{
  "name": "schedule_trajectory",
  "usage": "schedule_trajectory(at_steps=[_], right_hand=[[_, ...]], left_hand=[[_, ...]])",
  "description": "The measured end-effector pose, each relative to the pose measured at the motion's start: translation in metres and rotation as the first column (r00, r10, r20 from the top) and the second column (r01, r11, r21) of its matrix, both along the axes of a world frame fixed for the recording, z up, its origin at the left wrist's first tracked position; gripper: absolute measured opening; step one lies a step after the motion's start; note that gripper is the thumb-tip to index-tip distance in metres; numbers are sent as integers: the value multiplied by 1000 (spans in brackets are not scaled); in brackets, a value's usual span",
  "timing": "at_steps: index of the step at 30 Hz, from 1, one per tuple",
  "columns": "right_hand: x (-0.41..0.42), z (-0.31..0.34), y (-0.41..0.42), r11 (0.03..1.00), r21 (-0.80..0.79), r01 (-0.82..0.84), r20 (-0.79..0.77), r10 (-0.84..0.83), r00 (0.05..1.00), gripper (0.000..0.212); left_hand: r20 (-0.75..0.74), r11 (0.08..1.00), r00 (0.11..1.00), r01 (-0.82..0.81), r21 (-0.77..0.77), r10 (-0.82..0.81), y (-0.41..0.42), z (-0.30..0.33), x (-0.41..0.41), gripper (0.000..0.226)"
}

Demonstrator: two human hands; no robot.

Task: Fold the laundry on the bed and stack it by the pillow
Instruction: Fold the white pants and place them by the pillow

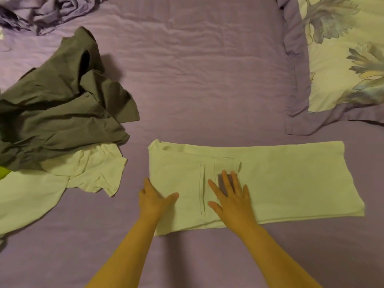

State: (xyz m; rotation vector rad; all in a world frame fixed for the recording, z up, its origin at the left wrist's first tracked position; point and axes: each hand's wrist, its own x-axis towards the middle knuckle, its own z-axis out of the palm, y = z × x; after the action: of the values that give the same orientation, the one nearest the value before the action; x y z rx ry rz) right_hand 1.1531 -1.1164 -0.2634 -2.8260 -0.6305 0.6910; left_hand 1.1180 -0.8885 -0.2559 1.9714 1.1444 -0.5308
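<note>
Smoothing a half-folded white shirt (270, 179) flat on the purple bed (197, 80), ready for its next fold.

The shirt lies as a long strip across the near side of the bed, sleeves tucked in, its far end just short of the flowered pillow (342, 59). The right hand (230, 198) presses flat on the middle with fingers spread and grasps nothing; the left hand (153, 198) sits at the collar end, thumb on the cloth and fingers at the edge, though I cannot tell whether they have got under it. To do this well, I would keep the right palm as the crease line and bring the collar end over squarely, edges matched. A grey shirt (62, 113) and another white garment (68, 181) wait crumpled to the left.
</note>
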Motion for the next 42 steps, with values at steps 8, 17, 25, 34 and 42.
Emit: schedule_trajectory(at_steps=[8, 17, 25, 34, 42], right_hand=[[14, 15, 18, 756, 339, 560, -272, -491, 828, 55], [21, 12, 15, 806, 337, 487, -118, -477, 871, 58], [28, 28, 22, 881, -3, 472, 6, -472, 881, 54], [2, 135, 50, 703, 618, 352, -212, -282, 936, 63], [29, 140, -31, 830, 472, 297, -51, -310, 949, 66]], left_hand=[[141, 910, 928, -294, -292, 345, 8, -1, 0, 48], [194, 913, 921, -270, -305, 337, 9, 6, 0, 16], [205, 787, 894, -219, -577, 399, 7, 42, 6, 38], [271, 540, 899, 48, -840, 343, -66, 120, 38, 74], [325, 545, 930, 186, -817, 170, -130, 141, 73, 72]])
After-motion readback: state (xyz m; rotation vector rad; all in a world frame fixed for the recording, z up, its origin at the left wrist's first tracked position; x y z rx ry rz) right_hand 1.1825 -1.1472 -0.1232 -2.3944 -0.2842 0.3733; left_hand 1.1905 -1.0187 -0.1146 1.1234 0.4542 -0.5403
